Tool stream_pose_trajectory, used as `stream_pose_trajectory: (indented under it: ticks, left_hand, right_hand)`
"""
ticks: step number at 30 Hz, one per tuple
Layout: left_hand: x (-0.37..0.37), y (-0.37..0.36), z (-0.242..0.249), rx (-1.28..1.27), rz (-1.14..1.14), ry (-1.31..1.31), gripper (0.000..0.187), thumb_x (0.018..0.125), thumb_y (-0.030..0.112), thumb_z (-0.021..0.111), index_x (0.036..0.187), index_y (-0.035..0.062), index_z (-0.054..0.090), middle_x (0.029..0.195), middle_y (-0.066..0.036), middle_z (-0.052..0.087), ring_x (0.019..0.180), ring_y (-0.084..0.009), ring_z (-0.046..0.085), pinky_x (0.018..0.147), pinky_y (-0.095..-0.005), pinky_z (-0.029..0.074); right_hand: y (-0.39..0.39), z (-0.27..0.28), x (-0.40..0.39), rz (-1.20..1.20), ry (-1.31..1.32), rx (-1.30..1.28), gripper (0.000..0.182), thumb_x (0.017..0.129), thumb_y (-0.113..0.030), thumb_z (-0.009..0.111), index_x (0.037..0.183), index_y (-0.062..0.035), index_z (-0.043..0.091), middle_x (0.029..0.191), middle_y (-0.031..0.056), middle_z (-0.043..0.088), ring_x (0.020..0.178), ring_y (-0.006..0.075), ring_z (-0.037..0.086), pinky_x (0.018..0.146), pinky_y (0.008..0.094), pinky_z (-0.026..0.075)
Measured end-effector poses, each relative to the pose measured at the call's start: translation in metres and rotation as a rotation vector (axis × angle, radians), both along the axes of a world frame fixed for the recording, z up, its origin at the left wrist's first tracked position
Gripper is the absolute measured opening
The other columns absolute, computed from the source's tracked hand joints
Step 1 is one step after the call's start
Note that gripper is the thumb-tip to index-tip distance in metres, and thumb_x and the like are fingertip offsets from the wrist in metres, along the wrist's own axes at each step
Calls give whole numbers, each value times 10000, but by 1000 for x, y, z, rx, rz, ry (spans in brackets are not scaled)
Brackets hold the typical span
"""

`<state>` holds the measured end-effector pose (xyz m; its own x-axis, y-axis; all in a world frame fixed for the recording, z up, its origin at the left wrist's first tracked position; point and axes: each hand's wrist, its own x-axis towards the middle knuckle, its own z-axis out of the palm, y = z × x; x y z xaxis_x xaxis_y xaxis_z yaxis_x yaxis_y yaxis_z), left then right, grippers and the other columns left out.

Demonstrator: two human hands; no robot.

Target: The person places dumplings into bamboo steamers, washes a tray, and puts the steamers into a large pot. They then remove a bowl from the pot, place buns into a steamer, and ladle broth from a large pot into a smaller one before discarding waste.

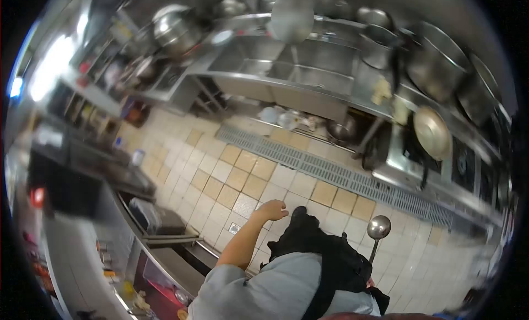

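One ladle (pixel 377 236) | long axis outward, bowl (pixel 379 226) farthest from body (pixel 286 276) | left hand (pixel 273 210) loosely curled | right hand (pixel 370 282) mostly hidden, grip unclear

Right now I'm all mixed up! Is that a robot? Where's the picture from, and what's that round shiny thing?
No robot here: it's a person in a short-sleeved grey shirt and a black cloth apron. The only picture comes from a camera on their head, looking forward and down, so the edges look bent. Their bare left hand hangs loosely curled, with nothing seen in it. The shiny thing is a round-bowled metal ladle. The right hand seems to hold it, but it's mostly hidden. Across the tiled floor stands a silvery metal double sink. To its right, a wide, pale metal pan sits on the stove.
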<state>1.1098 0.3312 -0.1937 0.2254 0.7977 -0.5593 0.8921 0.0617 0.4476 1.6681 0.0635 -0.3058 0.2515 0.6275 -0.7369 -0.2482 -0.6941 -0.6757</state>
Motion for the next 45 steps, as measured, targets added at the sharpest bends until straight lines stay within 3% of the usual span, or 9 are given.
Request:
stream_pose_trajectory:
  ticks: [2,4,9,19,23,33,35,39,45]
  left_hand:
    - [-33,30,4,6,124,-1,465,901,408,658,1170,29,693,1161,-211,702,1146,-390,633,986,-467,502]
    - [-58,65,11,49,200,-20,425,889,360,675,1171,43,695,1142,-227,702,1124,-397,641,974,-476,509]
    - [-107,93,8,216,281,-102,350,866,240,718,1154,44,691,1105,-231,706,1075,-394,660,933,-464,524]
    - [-63,295,90,425,238,-264,413,862,228,748,1211,22,668,1140,-192,714,1084,-352,678,927,-411,532]
    - [-22,347,108,479,144,-275,367,874,226,732,1183,33,687,1153,-198,710,1088,-366,673,939,-414,524]
    - [-26,415,60,424,180,-97,271,956,295,649,956,43,748,841,-170,733,836,-339,724,743,-418,546]
    - [-35,467,98,459,208,-57,336,984,338,612,908,40,749,780,-162,718,790,-336,717,728,-428,533]
    - [-36,590,168,809,220,-255,272,1008,241,613,1167,34,690,1034,-188,722,956,-264,703,829,-382,526]
    - [81,699,320,798,27,-451,350,993,193,665,1286,5,635,1115,-56,691,1001,-125,629,905,-266,494]
  right_hand:
    - [14,-71,11,31,-56,51,404,936,-90,594,1297,91,593,1157,162,706,1071,206,664,927,320,511]
    - [153,115,-83,253,-197,107,396,919,-50,600,1290,86,593,1086,142,711,968,194,669,856,293,513]
    - [226,233,-196,206,-299,299,443,942,-71,630,1366,15,536,784,-19,530,656,81,502,563,261,433]
    - [373,225,-181,243,-136,300,434,984,-77,604,1405,-45,507,783,-25,533,587,51,460,485,227,367]
    - [411,184,-169,294,-204,454,444,979,-88,645,1402,-20,531,965,0,586,848,72,511,721,234,439]
    - [568,258,-122,293,-220,480,437,983,-115,637,1391,5,533,1060,42,612,994,124,553,859,274,476]
    - [581,285,-117,199,-300,559,431,970,-67,622,1382,24,536,985,35,602,910,98,547,789,252,473]
    - [573,303,-92,-43,-433,699,421,956,-25,614,1365,39,533,928,19,544,812,57,520,661,210,434]
    - [570,327,-12,-145,-964,673,355,970,-10,596,1322,37,576,977,8,457,864,117,461,783,232,392]
